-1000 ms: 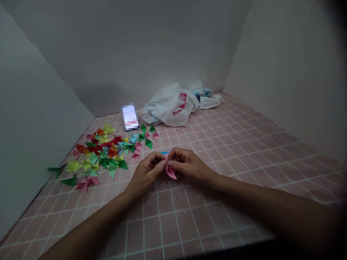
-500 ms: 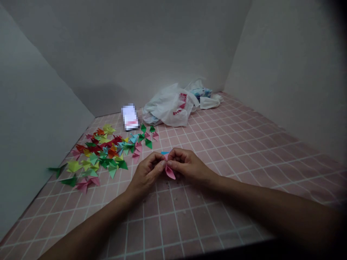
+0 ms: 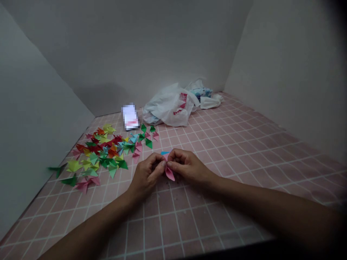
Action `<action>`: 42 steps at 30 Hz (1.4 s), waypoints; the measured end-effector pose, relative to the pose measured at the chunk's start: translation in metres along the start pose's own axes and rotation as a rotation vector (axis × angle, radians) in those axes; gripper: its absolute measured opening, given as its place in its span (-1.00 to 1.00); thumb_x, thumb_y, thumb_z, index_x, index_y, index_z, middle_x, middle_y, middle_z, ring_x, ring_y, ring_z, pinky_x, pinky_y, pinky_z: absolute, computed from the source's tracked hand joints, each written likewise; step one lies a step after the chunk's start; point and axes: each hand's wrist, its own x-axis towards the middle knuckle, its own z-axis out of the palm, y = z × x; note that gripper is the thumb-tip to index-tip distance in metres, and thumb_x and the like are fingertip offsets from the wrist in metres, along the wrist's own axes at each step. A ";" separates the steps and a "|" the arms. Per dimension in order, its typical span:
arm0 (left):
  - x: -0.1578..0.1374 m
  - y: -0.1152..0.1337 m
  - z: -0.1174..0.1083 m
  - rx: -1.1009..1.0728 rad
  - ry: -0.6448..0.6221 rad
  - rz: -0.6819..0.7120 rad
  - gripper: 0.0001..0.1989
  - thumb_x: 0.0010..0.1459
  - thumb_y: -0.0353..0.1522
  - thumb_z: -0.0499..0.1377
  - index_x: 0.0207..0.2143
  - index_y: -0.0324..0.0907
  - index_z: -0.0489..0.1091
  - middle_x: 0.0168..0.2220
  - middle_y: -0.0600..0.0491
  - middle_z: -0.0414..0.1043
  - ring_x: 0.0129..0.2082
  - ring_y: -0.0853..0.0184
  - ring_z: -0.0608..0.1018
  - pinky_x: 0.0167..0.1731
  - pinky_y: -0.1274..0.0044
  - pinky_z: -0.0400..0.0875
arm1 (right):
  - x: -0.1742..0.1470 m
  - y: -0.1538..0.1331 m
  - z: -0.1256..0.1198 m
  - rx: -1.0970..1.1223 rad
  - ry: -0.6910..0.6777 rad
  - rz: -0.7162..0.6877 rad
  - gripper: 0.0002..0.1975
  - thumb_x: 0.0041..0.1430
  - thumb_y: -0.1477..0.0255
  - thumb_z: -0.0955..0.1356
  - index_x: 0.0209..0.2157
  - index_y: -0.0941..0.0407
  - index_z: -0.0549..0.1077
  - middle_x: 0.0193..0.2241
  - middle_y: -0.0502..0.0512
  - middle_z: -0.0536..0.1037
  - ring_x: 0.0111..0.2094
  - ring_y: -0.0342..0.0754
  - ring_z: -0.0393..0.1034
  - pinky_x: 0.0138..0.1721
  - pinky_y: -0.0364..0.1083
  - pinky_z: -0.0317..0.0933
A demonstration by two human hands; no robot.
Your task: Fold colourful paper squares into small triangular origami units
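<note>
A folded piece of pink paper (image 3: pixel 170 174) is pinched between my two hands near the middle of the view, its pointed end hanging toward me. My left hand (image 3: pixel 148 171) grips its left side with thumb and fingers closed. From the right, my right hand (image 3: pixel 187 164) pinches the same paper, thumb against curled fingers. Just beyond the fingertips a bit of blue paper (image 3: pixel 165 153) shows; whether it touches the pink piece I cannot tell. To the left of my hands lies a spread of folded paper cranes (image 3: pixel 93 159) in green, yellow, red, orange, blue and pink.
The surface is a pink cloth with a white grid (image 3: pixel 230 155). Behind the cranes, a phone with a lit, blurred screen (image 3: pixel 130 117) stands upright. A white plastic bag (image 3: pixel 169 106) lies against the back wall, beside a blue-patterned packet (image 3: pixel 203 92). Walls rise on three sides.
Almost nothing differs. The tip of the pink paper has dipped very slightly, and both hands keep their pinch in the same place.
</note>
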 end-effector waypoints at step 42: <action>-0.002 0.002 0.000 -0.209 -0.005 -0.088 -0.72 0.27 -0.23 0.06 -0.43 -0.20 0.35 -0.50 0.12 0.34 -0.47 0.40 0.41 -0.42 0.57 0.34 | -0.002 -0.005 0.000 -0.204 0.010 -0.042 -0.85 0.10 0.39 0.36 -0.48 0.13 0.34 -0.59 -0.06 0.34 -0.55 -0.20 0.16 -0.53 -0.17 0.00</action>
